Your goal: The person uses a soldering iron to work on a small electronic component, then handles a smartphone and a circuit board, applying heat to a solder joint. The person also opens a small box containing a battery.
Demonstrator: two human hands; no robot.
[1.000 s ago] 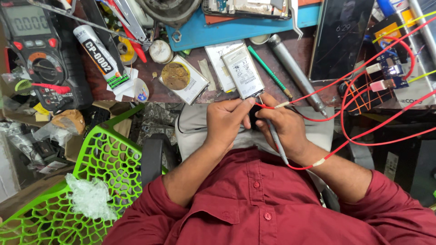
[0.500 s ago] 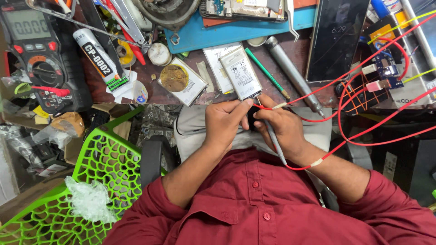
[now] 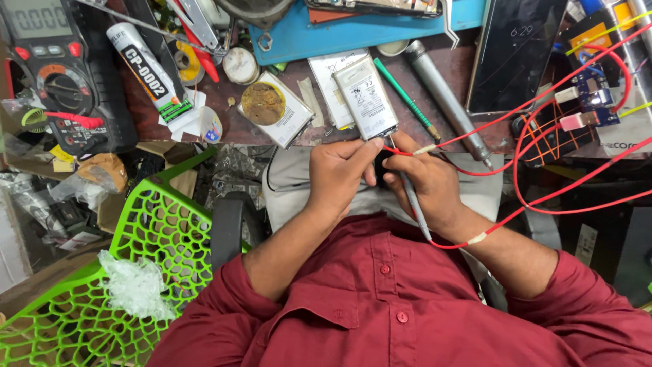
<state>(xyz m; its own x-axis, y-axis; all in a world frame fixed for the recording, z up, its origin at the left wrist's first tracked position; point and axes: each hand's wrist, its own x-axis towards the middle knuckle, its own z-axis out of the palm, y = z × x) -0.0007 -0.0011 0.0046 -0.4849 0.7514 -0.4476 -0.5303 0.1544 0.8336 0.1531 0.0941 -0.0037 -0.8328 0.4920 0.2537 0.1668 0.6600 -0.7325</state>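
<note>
Left hand (image 3: 339,173) and right hand (image 3: 424,180) pinched shut together on red wire (image 3: 468,139), right also gripping grey probe (image 3: 414,204), white-labelled flat battery (image 3: 365,98) just above fingertips, white glue tube (image 3: 149,71) far upper-left.

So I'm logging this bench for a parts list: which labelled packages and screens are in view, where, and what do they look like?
Multimeter screen: top left, grey rectangle in a dark case.
Glue tube: right of the meter, slanted, white with a black and green label.
Battery pack: bench edge, just above the left hand and right hand, silver-white rectangle with a label.
Phone screen: upper right, dark, lit rectangle.
</note>
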